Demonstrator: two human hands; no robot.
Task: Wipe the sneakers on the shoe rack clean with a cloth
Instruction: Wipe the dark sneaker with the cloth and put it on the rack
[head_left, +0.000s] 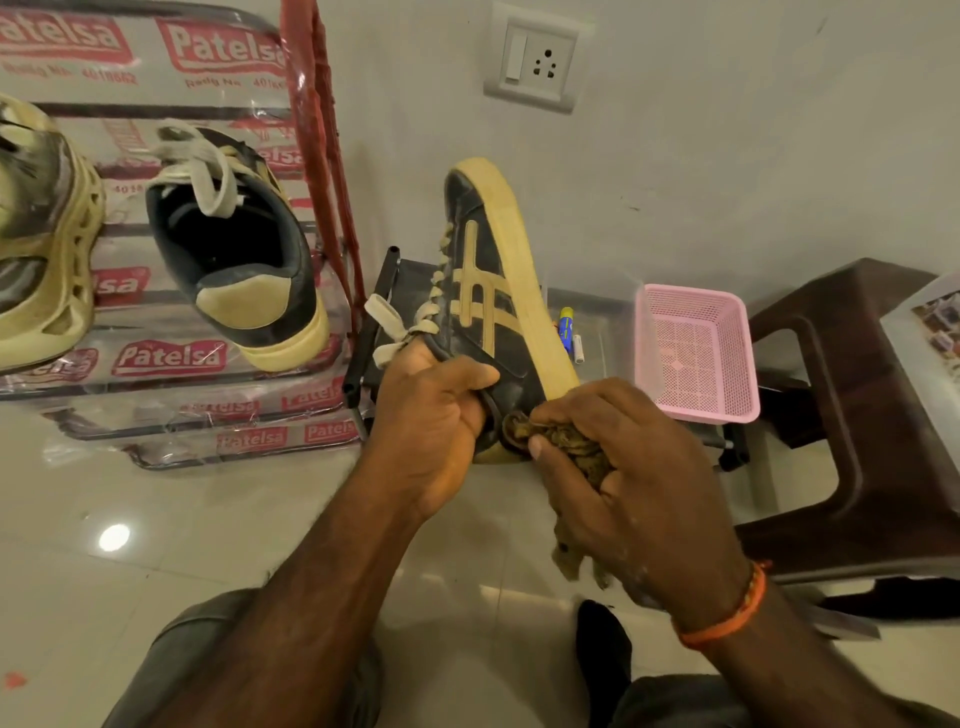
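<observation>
We see our left hand (434, 410) gripping the collar of a black sneaker (488, 291) with tan stripes, toe pointing up. Our right hand (618, 467) holds a crumpled cloth (561, 441) against its heel. Its mate (239, 244) rests on the shoe rack (171, 358), a pink basket (696, 353) nearby.

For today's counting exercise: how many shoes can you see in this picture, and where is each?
3. A black sneaker is held in the left hand; its mate sits on the shoe rack; a yellow lattice-soled shoe is at the rack's left edge. More may lie out of frame.
</observation>
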